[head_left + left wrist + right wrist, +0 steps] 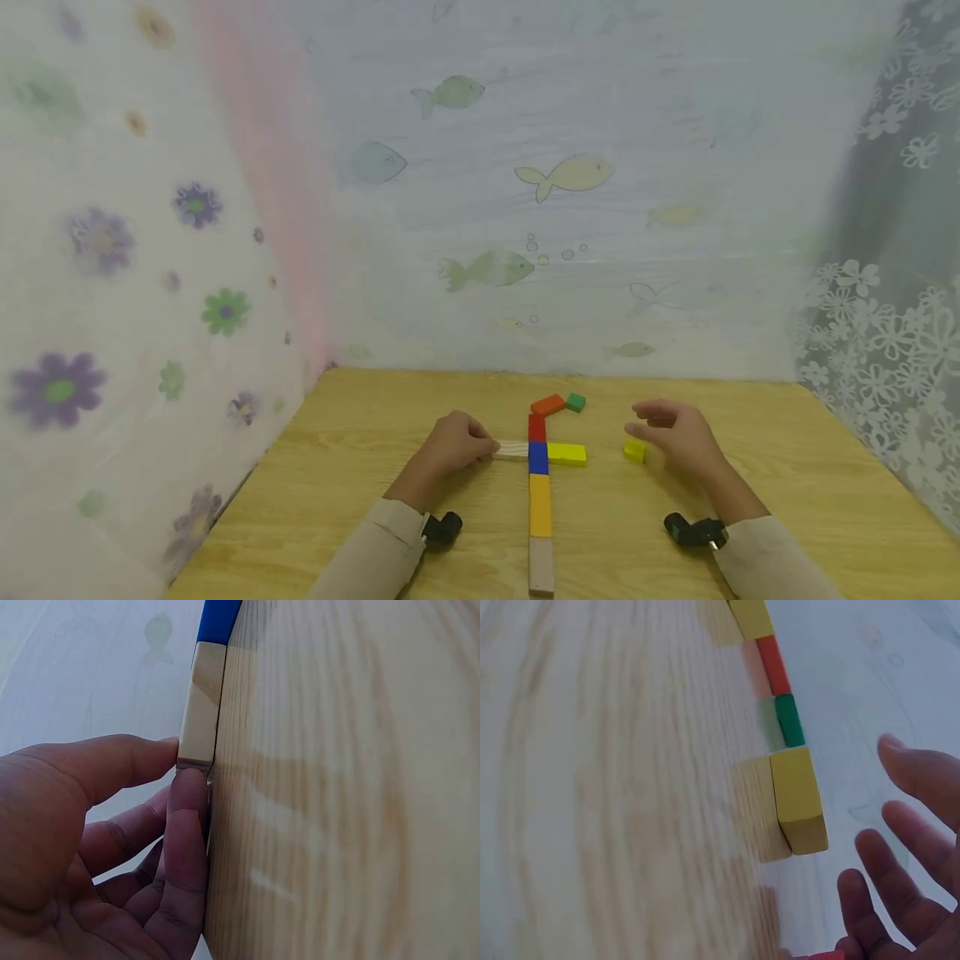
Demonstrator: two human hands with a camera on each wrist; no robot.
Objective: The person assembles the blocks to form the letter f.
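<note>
My left hand [456, 442] holds the outer end of a plain wooden block [513, 450]. In the left wrist view the thumb lies at one edge of that block and the index fingertip at its end face. The block's other end meets a blue block [538, 458]. My right hand [678, 433] hovers beside a yellow block [634, 451], fingers relaxed and apart. In the right wrist view a gap shows between the fingers and this block. Another yellow block [567, 455] extends right from the blue one.
A red block [537, 427] lies beyond the blue one, then an orange block [548, 405] and a green block [576, 402] angled right. Toward me run an orange-yellow block [540, 505] and a tan block [542, 565]. Patterned curtains surround the wooden table [330, 517].
</note>
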